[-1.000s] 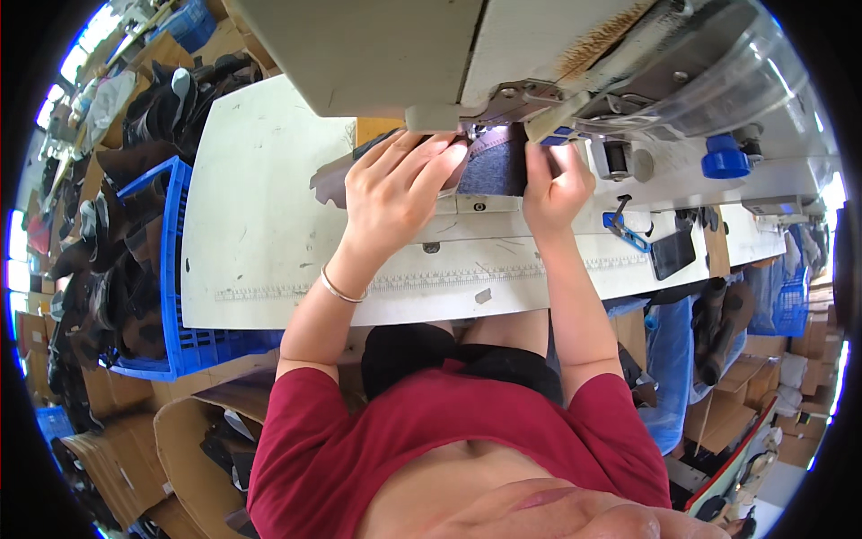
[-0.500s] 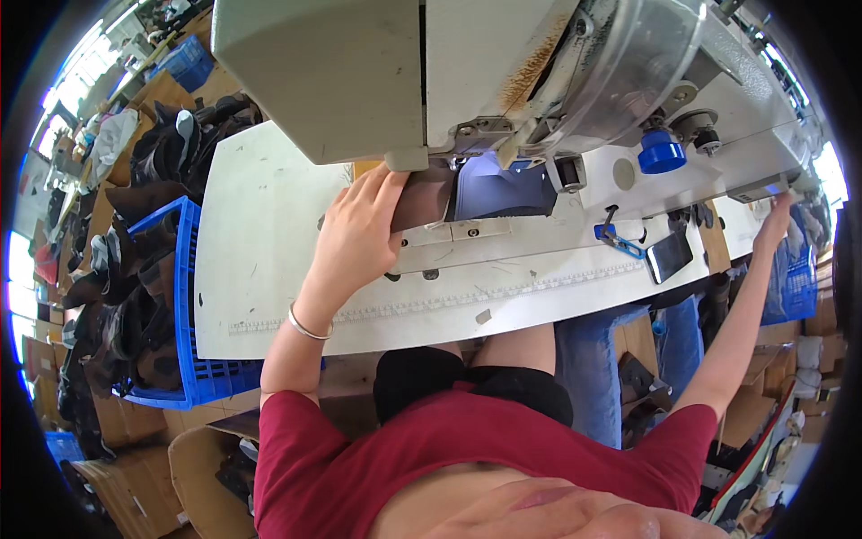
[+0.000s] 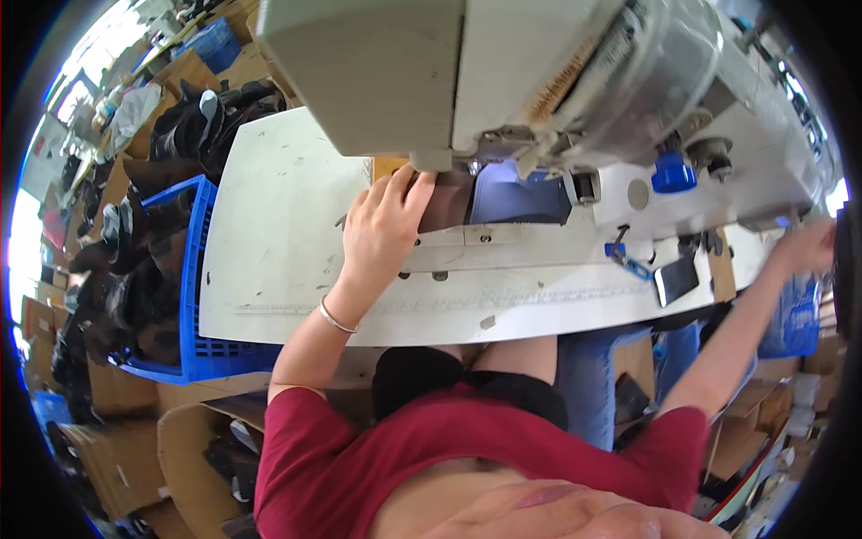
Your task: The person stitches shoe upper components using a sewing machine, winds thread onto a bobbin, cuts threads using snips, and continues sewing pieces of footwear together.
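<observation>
My left hand [image 3: 384, 220] rests on the brown end of a dark leather-like piece [image 3: 446, 201], its fingers curled over the edge beside the sewing machine's [image 3: 386, 76] head. The fingertips are partly hidden by the machine. The same piece, or one joined to it, stretches right under the needle area, where a bluish lamp lights a smooth dark panel [image 3: 519, 198]. Far out to the right, past the end of the machine arm, my right hand [image 3: 806, 247] reaches to a dark shape at the picture's edge. Its fingers are blurred and partly out of sight.
A white worktable [image 3: 287, 242] with a printed ruler strip lies under the machine. Blue-handled snips [image 3: 636, 267] and a phone [image 3: 676, 280] lie to the right. At the left stands a blue crate [image 3: 190, 296] full of dark shoe-like pieces. Cardboard boxes [image 3: 121, 467] fill the lower left.
My right hand has moved outward to the right, from the machine's end panel to the picture's edge. The view has shifted slightly; my left hand stays on the leather-like piece.
</observation>
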The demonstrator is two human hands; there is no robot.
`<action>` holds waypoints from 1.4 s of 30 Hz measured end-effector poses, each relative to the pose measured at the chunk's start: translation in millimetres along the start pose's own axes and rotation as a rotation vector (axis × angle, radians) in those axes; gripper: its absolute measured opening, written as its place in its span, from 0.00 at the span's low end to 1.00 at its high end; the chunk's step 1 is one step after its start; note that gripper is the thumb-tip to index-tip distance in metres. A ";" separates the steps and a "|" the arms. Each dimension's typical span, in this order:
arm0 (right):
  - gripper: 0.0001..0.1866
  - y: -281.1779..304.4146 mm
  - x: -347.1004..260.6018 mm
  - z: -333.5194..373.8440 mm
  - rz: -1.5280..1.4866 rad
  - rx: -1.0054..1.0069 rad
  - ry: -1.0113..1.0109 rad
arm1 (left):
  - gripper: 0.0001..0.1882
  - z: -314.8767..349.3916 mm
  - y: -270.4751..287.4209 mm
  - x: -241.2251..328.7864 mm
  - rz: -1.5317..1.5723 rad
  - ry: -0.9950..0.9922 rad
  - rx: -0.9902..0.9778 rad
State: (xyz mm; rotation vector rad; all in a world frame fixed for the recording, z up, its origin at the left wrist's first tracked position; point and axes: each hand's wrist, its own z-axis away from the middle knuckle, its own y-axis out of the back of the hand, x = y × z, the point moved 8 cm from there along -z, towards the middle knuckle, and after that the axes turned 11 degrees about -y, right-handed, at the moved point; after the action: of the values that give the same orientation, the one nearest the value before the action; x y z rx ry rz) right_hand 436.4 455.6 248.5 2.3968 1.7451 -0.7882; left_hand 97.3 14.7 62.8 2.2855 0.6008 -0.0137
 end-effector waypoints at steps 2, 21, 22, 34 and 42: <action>0.20 -0.8 -50.0 184.7 -0.508 -0.277 -0.336 | 0.20 -0.8 -3.1 3.5 -0.032 0.004 -0.021; 0.13 -140.1 -166.2 437.7 -1.357 -1.373 -1.261 | 0.19 10.9 -51.5 -26.7 -0.288 0.155 -0.230; 0.21 -133.4 -192.9 423.8 -0.461 -1.679 -0.979 | 0.19 10.0 -38.1 -24.5 -0.319 0.131 -0.160; 0.09 10.2 -51.9 358.4 -0.082 -0.975 -0.760 | 0.08 19.2 2.5 27.7 0.051 -0.162 0.377; 0.11 23.8 6.2 335.6 0.551 -1.072 -0.103 | 0.09 39.9 5.8 36.7 0.188 -0.268 0.504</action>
State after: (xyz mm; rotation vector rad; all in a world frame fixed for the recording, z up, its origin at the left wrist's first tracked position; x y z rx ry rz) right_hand 338.8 335.4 -50.3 1.8194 0.9434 0.1126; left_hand 139.1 -0.7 31.4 2.7532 0.2570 -0.4164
